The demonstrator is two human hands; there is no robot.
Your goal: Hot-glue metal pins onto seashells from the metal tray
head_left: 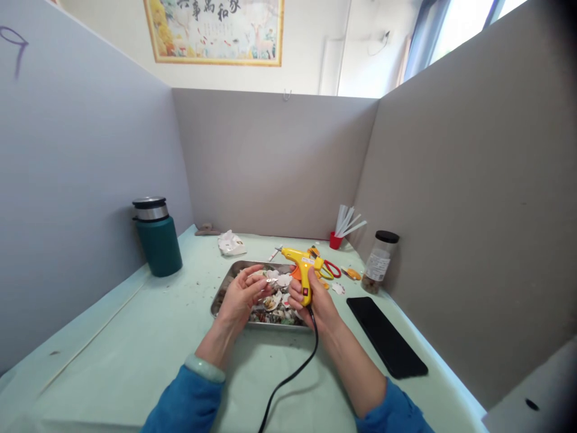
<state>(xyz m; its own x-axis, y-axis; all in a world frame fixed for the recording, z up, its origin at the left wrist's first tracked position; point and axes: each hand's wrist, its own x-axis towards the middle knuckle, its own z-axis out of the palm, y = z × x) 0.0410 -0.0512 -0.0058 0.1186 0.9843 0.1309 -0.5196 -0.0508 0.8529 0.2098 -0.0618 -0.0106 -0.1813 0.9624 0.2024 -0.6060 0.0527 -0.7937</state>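
My right hand (315,300) grips a yellow hot glue gun (303,262), with its nozzle pointing up and to the left. A black cord (293,374) runs from its handle down to the table's near edge. My left hand (246,291) is closed, thumb and fingers pinching a small pale, shiny piece (271,280) whose kind I cannot make out. Both hands are over a metal tray (276,326) that holds many small shell-like bits and white paper-like scraps (273,300). The hands hide part of the tray.
A green flask (157,240) stands at the left. Crumpled white paper (231,243) lies behind the tray. Red-handled scissors (332,269), a red cup of glue sticks (336,240), a black-lidded jar (379,263) and a black phone (386,337) are on the right. Grey partitions (274,162) enclose the table.
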